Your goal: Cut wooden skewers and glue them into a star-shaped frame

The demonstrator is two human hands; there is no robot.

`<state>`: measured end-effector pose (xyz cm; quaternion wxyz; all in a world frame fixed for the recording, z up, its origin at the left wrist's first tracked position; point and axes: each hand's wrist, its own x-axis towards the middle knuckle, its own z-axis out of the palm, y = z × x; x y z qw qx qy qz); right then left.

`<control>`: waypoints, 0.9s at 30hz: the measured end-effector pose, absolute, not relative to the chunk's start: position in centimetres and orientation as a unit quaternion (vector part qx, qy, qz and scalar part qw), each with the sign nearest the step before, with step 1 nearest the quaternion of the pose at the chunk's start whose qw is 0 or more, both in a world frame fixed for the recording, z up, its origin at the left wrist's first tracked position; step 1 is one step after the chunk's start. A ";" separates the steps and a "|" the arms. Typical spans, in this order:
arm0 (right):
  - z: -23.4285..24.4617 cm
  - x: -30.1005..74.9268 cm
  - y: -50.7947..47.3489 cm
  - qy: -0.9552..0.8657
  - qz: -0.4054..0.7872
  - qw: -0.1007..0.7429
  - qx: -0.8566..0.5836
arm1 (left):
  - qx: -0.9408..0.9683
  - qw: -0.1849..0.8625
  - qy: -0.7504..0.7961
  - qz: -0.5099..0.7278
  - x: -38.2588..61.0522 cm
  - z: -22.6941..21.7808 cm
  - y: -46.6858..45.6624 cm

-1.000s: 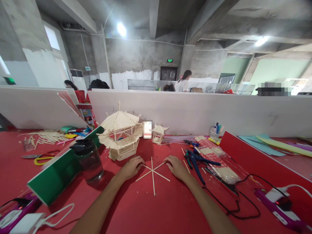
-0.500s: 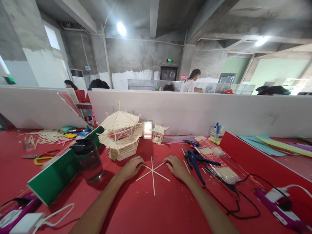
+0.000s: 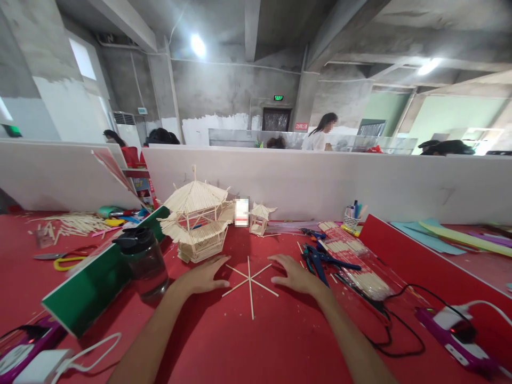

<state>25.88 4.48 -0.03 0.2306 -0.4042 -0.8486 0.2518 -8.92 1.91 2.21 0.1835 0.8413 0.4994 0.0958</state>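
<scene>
Thin wooden sticks crossed into a star [image 3: 249, 281] lie on the red table [image 3: 256, 341] in front of me. My left hand [image 3: 200, 277] hovers just left of the star with fingers stretched out flat, holding nothing. My right hand [image 3: 296, 274] is just right of the star, fingers spread and empty. Neither hand touches the sticks. Behind the star stands a large stick pavilion model [image 3: 196, 221], with a small stick pavilion [image 3: 260, 218] to its right.
A dark water bottle [image 3: 144, 261] and a green-edged board [image 3: 94, 274] sit at left. Blue pliers [image 3: 320, 261], a bag of sticks [image 3: 352, 261], a black cable [image 3: 384, 320] and purple glue guns [image 3: 452, 336] lie right. Scissors [image 3: 60, 260] lie far left. People sit beyond the white partition [image 3: 320, 181].
Both hands have let go of the star's stick ends and drawn slightly apart, with fingers opening out. A person in the background walked to the right.
</scene>
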 end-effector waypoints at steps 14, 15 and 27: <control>0.0 27.3 4.3 -0.867 0.284 0.124 -0.390 | 0.839 0.215 0.497 0.055 -9.8 1.8 1.6; 0.1 27.3 4.3 -0.867 0.283 0.122 -0.391 | 0.838 0.214 0.499 0.054 -9.8 1.9 1.6; 0.5 27.0 3.9 -0.869 0.275 0.113 -0.394 | 0.841 0.202 0.500 0.047 -9.5 2.0 1.6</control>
